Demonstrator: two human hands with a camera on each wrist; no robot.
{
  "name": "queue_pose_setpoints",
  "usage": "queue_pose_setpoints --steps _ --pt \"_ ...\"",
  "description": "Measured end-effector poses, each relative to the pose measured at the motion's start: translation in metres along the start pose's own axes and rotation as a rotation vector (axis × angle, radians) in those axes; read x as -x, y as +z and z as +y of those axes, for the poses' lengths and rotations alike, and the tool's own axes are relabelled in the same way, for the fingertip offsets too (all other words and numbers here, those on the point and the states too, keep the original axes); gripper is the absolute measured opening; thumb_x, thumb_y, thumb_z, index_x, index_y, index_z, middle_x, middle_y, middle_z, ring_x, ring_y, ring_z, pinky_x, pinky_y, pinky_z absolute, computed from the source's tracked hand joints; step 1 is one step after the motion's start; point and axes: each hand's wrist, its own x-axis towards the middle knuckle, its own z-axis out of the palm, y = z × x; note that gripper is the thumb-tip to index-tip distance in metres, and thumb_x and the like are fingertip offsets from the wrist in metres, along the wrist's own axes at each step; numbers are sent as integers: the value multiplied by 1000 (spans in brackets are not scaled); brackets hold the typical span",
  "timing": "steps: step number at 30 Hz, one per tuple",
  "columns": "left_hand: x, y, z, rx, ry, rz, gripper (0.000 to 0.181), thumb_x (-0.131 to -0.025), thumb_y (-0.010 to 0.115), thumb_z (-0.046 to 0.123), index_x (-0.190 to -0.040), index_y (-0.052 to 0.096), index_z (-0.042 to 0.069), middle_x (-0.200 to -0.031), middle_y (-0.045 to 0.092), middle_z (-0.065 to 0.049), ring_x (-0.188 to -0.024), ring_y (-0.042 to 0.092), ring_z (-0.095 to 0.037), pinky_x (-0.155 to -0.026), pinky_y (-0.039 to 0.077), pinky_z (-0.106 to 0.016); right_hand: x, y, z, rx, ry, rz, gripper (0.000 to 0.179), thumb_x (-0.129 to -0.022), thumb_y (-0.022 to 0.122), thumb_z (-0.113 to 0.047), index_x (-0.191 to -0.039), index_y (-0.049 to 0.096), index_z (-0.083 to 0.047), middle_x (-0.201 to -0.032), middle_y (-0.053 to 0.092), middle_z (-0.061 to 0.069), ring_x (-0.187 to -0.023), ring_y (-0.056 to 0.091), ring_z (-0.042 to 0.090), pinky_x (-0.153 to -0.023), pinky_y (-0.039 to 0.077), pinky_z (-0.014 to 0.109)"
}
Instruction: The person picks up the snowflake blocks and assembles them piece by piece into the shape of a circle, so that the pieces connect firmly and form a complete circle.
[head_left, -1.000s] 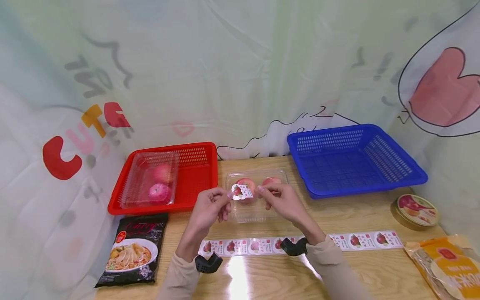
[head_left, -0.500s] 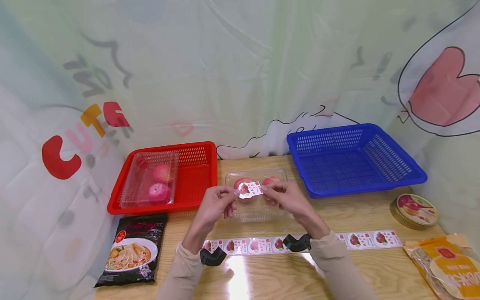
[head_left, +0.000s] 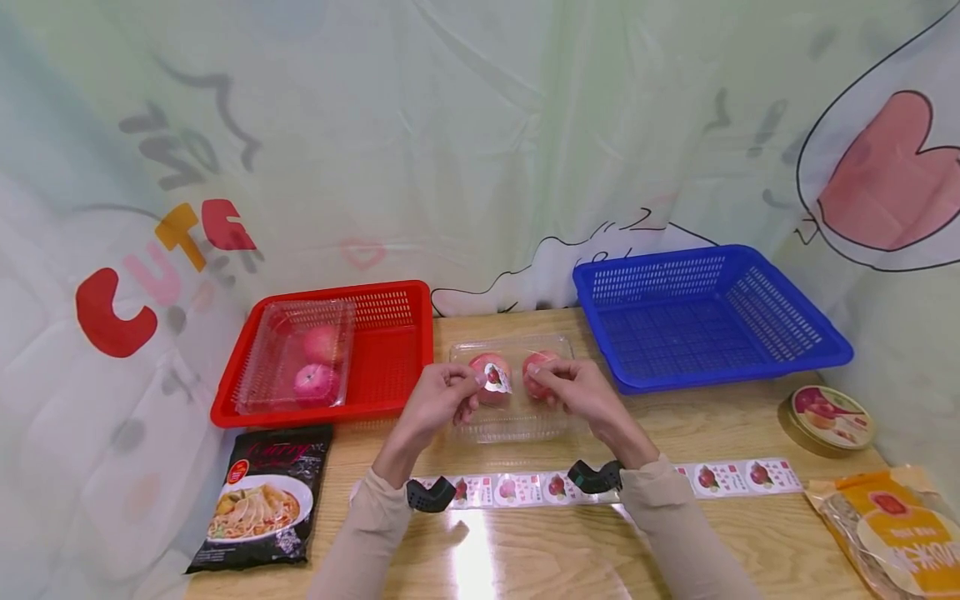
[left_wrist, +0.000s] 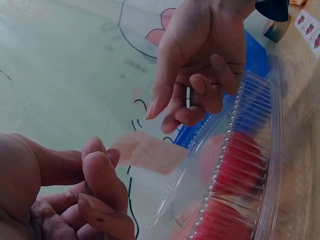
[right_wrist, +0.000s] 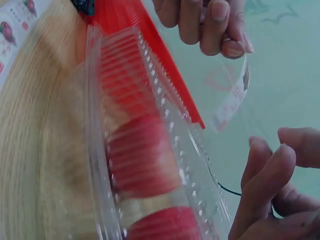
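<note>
My left hand [head_left: 442, 396] pinches a small white apple sticker [head_left: 496, 377] by one end, thumb against forefinger. In the left wrist view the sticker [left_wrist: 150, 151] hangs free at its other end and looks translucent from behind. My right hand [head_left: 577, 390] is a short way to the right, its fingers loosely bent; in the left wrist view its thumb and forefinger have nothing between them. Below both hands a clear plastic box [head_left: 510, 431] lies on the table, with two red apples inside. The right wrist view shows the box's ribbed side [right_wrist: 127, 75] and an apple [right_wrist: 142, 157].
A red basket [head_left: 390, 350] at left holds another clear box [head_left: 300, 312] of apples. A blue basket [head_left: 675, 333] stands at right. A sticker strip [head_left: 517, 490] lies in front. Around the edges are a black noodle packet [head_left: 258, 500], a round tin [head_left: 831, 417] and an orange-labelled bag [head_left: 892, 517].
Half a second ago both hands held the sticker stretched flat between them. Now the right fingers are off it, and it curls from the left hand above the box.
</note>
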Motion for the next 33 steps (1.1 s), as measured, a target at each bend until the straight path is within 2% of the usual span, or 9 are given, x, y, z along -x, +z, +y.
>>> queue_pose_setpoints --steps 6,11,14,19,23,29,33 --pt "-3 5 4 0 20 -10 16 -104 66 10 -96 68 -3 -64 61 -1 -49 54 -13 -46 44 -22 -3 -2 0 36 26 -9 37 -107 64 -32 -112 72 4 -70 63 1 -62 51 11 -53 36 24" --pt "-5 8 10 -11 43 -23 16 -104 66 10 -97 67 -4 -63 61 0 -49 54 -13 -47 43 -22 -4 -4 0 17 20 -83 35 -110 59 -32 -100 71 0 -72 62 2 -61 50 10 -53 34 24" --pt "-7 9 10 -19 39 -27 18 -104 67 12 -97 66 -4 -64 62 -1 -49 55 -14 -47 44 -22 -2 -5 -2 -24 14 -94 30 -109 61 -29 -98 71 -3 -70 58 1 -62 49 9 -54 34 24" --pt "-9 8 9 -32 26 -17 20 -105 67 14 -97 66 -4 -64 62 -1 -50 56 -16 -47 45 -22 0 -9 -6 -37 17 -49 25 -105 68 -26 -106 72 -1 -71 57 -4 -64 52 9 -56 37 23" --pt "-12 8 8 -50 14 -5 23 -105 67 14 -100 67 -9 -64 62 -1 -50 55 -16 -48 45 -23 -2 -12 -6 -39 16 -19 27 -103 71 -24 -110 73 3 -74 58 -5 -63 52 7 -54 36 21" --pt "-18 8 4 -75 -6 4 20 -105 67 14 -98 69 -4 -64 62 -1 -50 54 -14 -48 45 -23 -6 -14 -3 -20 23 -3 29 -102 72 -23 -109 74 5 -76 58 -6 -61 51 5 -53 35 20" --pt "-23 8 0 -83 -20 1 23 -105 67 15 -102 69 -8 -64 61 -2 -50 53 -15 -49 46 -23 -9 -14 -2 19 16 18 31 -101 73 -24 -109 75 6 -82 62 -6 -62 49 5 -52 35 19"
